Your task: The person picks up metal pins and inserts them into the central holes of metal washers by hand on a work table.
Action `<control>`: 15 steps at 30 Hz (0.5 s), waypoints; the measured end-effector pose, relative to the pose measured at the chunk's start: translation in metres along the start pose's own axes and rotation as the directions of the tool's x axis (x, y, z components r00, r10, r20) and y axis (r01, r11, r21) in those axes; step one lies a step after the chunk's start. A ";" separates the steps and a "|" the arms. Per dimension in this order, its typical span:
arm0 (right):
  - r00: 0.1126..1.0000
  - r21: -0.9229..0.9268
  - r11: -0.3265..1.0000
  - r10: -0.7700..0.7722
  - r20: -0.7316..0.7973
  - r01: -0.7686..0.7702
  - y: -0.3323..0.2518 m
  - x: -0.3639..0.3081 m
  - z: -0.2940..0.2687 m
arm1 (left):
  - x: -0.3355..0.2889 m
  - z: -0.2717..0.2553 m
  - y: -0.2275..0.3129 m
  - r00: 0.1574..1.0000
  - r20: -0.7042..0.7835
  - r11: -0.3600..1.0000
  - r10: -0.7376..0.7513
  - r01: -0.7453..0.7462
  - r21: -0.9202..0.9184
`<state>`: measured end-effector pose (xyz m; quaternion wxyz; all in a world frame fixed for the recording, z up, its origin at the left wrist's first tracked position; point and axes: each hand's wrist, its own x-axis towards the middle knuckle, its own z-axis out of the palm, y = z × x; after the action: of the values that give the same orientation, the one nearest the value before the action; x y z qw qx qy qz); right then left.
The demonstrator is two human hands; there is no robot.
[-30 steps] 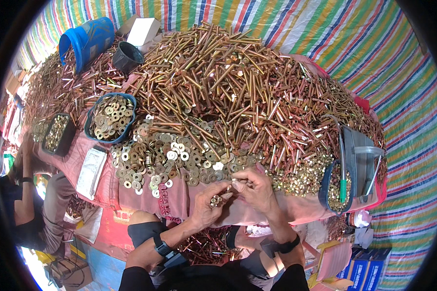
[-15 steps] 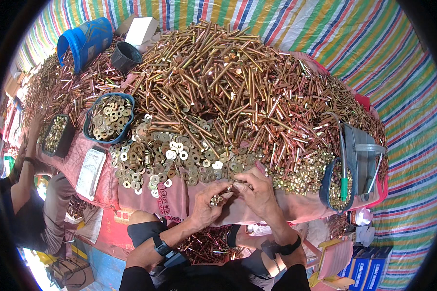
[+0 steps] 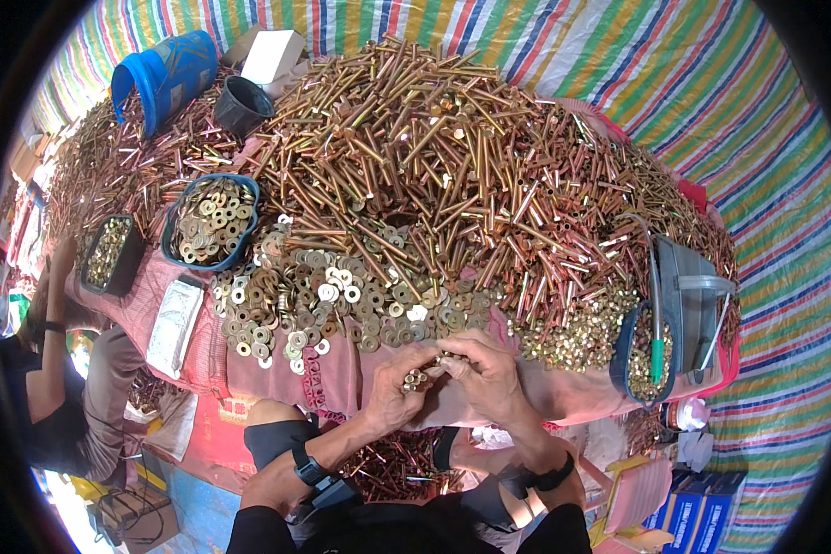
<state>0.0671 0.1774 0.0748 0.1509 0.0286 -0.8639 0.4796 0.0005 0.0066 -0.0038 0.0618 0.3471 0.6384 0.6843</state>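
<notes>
My left hand (image 3: pixel 395 388) is closed round a small bunch of brass-coloured bolts (image 3: pixel 415 378), whose ends poke out between the fingers. Against its fingertips, my right hand (image 3: pixel 487 380) is bent in a pinch at the far end of the bunch; what its fingers grip is too small and covered to make out. Both hands are over the front edge of the pink cloth (image 3: pixel 342 371). Just beyond them spreads a heap of flat round washers (image 3: pixel 291 295). Small nuts (image 3: pixel 568 334) lie piled to the right, and a big mound of long bolts (image 3: pixel 406 138) rises behind.
A blue basket of washers (image 3: pixel 253 222) and a dark tray of nuts (image 3: pixel 133 268) stand left, near a co-worker's arm (image 3: pixel 55 305). At right are a nut-filled basket (image 3: pixel 624 369) with a green-handled tool (image 3: pixel 656 358) and a grey container (image 3: pixel 688 268). A blue bucket (image 3: pixel 180 78) lies tipped at back left.
My right fingers have closed in and shifted slightly over the end of the bunch. My left hand keeps its hold on the bolts. The co-worker's arm has moved a little.
</notes>
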 end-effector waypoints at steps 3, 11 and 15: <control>1.000 -0.021 1.000 0.011 0.001 -0.011 -0.005 0.000 0.002 | 0.000 -0.002 -0.003 1.000 0.015 1.000 0.009 -0.009 0.004; 1.000 -0.022 1.000 -0.014 -0.003 0.014 -0.002 -0.007 0.002 | -0.006 -0.004 0.004 0.997 0.058 0.999 -0.051 0.050 0.014; 0.993 0.041 0.993 0.116 -0.021 -0.115 -0.002 -0.012 0.005 | -0.006 -0.004 0.004 0.994 0.069 0.997 -0.082 0.083 -0.006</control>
<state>0.0776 0.1712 0.0709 0.1324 -0.0240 -0.8527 0.5048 0.0046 -0.0010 -0.0022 0.1135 0.3433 0.6466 0.6717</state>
